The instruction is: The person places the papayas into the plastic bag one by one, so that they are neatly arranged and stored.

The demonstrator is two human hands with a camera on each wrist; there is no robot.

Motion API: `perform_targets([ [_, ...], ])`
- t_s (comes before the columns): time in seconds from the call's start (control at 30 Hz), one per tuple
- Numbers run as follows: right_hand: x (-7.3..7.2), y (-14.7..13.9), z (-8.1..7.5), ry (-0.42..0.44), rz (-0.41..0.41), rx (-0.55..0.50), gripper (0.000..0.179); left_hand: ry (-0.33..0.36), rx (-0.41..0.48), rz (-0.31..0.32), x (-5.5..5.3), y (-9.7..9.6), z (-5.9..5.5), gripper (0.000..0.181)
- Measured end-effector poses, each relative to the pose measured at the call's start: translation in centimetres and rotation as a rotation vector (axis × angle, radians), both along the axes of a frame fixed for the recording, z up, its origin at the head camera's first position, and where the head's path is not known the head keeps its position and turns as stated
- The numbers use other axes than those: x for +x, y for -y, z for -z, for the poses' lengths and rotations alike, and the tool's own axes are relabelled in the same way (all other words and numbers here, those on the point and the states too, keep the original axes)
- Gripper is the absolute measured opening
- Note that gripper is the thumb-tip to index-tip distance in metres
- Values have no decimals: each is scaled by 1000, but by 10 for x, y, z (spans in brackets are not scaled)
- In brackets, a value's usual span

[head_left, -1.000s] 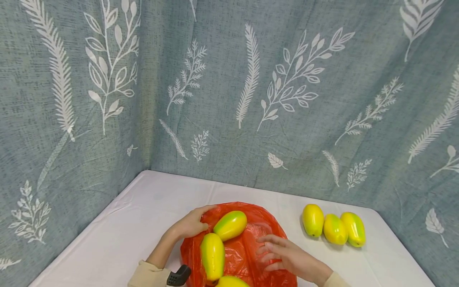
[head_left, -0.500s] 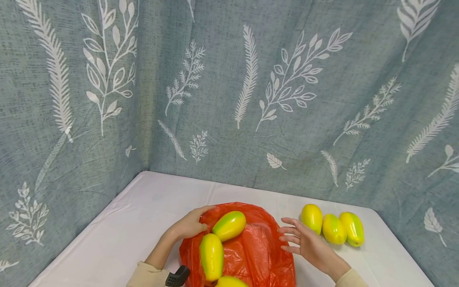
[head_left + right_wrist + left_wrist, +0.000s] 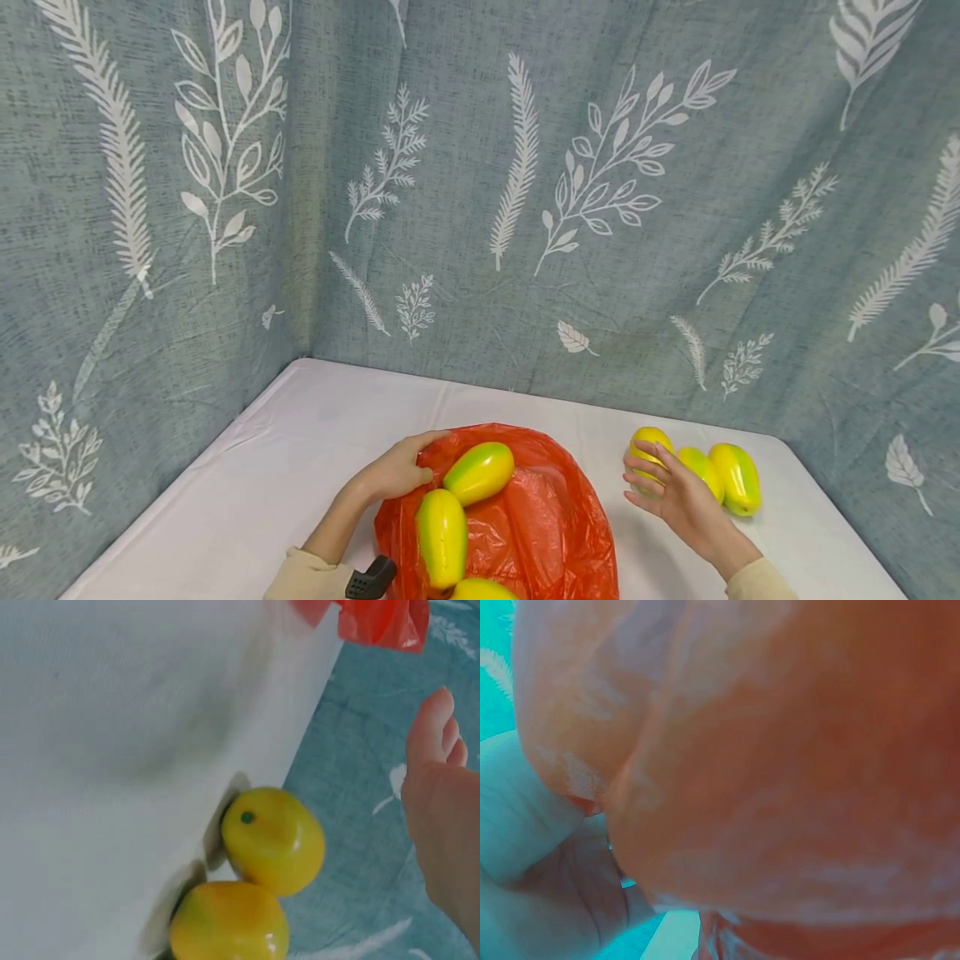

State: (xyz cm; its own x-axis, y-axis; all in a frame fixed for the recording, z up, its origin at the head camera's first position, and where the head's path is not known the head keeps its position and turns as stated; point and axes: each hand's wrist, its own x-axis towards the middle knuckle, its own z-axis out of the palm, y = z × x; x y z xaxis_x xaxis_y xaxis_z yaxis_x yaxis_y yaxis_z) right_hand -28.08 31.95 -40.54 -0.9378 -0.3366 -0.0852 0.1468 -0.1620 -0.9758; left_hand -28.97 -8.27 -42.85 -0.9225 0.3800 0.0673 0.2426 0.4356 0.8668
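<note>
A red plastic bag [image 3: 551, 517] lies open on the table in the head view. Inside it are three yellow-green mangoes: one at the back [image 3: 478, 473], one at the left [image 3: 442, 537] and one cut off by the lower edge [image 3: 483, 591]. My left hand [image 3: 399, 469] grips the bag's left rim, and the bag's film [image 3: 780, 787] fills most of the left wrist view. My right hand [image 3: 688, 507], fingers spread and holding nothing, hovers in front of the leftmost loose mango [image 3: 651, 438]. A second mango [image 3: 703, 468] is partly covered by that hand.
Beyond the right hand lies a third loose mango [image 3: 737, 479], next to the other two. A white cloth covers the table [image 3: 337, 417]. Patterned blue-green curtains [image 3: 465, 208] rise along its back and sides. A black wristband [image 3: 372, 578] sits on the left arm.
My right hand has moved out from over the bag, rightwards to the loose mangoes. The left hand stays at the bag's rim, and the mangoes have not moved.
</note>
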Motion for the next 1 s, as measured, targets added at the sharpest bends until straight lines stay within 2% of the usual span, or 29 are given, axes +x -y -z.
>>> perform_targets([
  [0.13, -4, -7, -1, 32, 101, 12, 42, -2, -8, -5, 1, -1, -1, 59],
  [0.27, -7, -16, -1, 32, 146, 20, 38, 0, -5, -2, 1, -1, -2, 59],
  [0.57, -10, -32, -9, 28, 169, -7, 31, -21, -7, -20, 4, -1, 0, 58],
  [0.8, -18, -47, -13, 28, 152, 42, 27, -25, -8, -25, 3, -1, -1, 57],
  [1.0, -18, -62, -13, 34, 170, -44, 25, -19, -17, -25, 3, -2, -1, 57],
])
